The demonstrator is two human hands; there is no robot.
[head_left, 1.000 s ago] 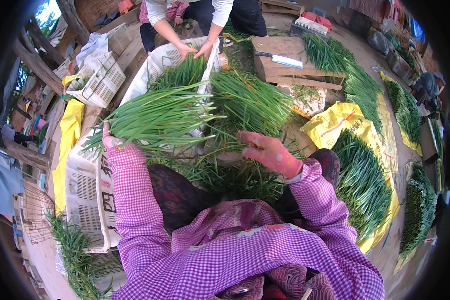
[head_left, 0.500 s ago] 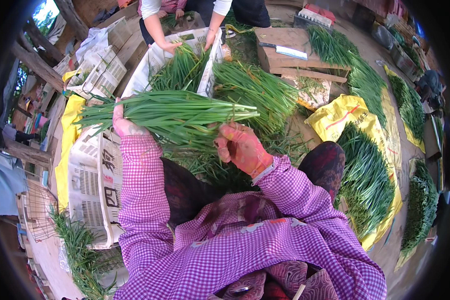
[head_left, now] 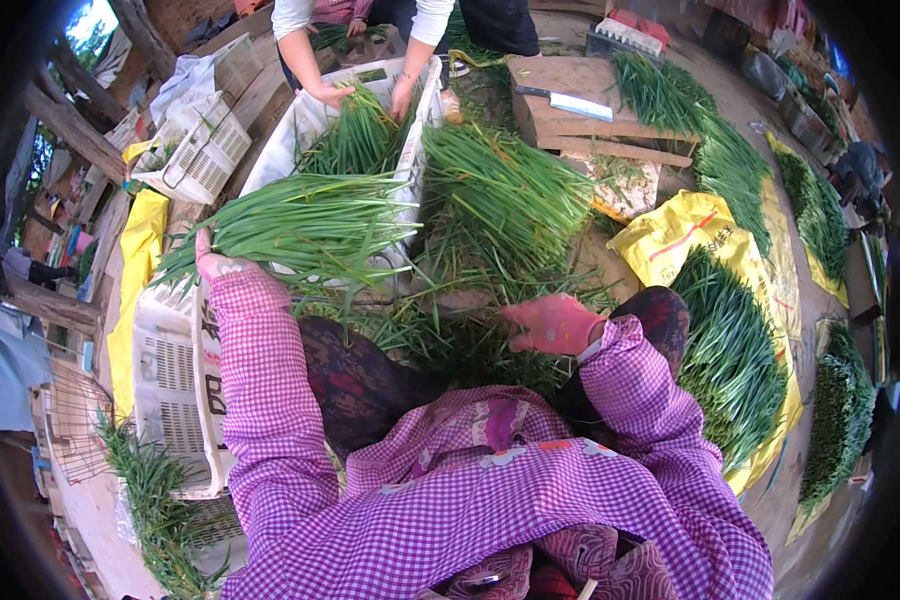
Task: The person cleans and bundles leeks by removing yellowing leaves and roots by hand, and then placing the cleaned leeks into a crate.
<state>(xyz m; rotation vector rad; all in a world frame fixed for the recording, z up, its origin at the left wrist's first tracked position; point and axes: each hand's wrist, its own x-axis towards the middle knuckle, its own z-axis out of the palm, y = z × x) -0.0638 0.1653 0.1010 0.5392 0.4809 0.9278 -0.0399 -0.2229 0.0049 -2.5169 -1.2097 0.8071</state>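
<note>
My left hand (head_left: 220,264), in a pinkish glove, grips a large bunch of long green chives (head_left: 305,222). The bunch lies across the hand, its cut ends fanned toward the right. Most of the left fingers are hidden under the leaves. My right hand (head_left: 554,325), in a pink-orange glove, hovers low over loose leaf scraps (head_left: 450,345) between my knees. Its fingers reach leftward, with the thumb apart and nothing clearly held. Just beyond, a thick pile of chives (head_left: 510,195) rests on the ground.
A co-worker's hands (head_left: 335,95) handle chives inside a white crate (head_left: 432,110). A large knife (head_left: 575,105) lies on a wooden block (head_left: 560,75). More chives (head_left: 725,350) sit on yellow sacking (head_left: 660,240) at right. White crates (head_left: 165,345) stand at left.
My right hand has left the stem ends and moved down and right. The bunch has shifted left with my left hand, and its cut ends have spread. The co-worker's hands dip lower.
</note>
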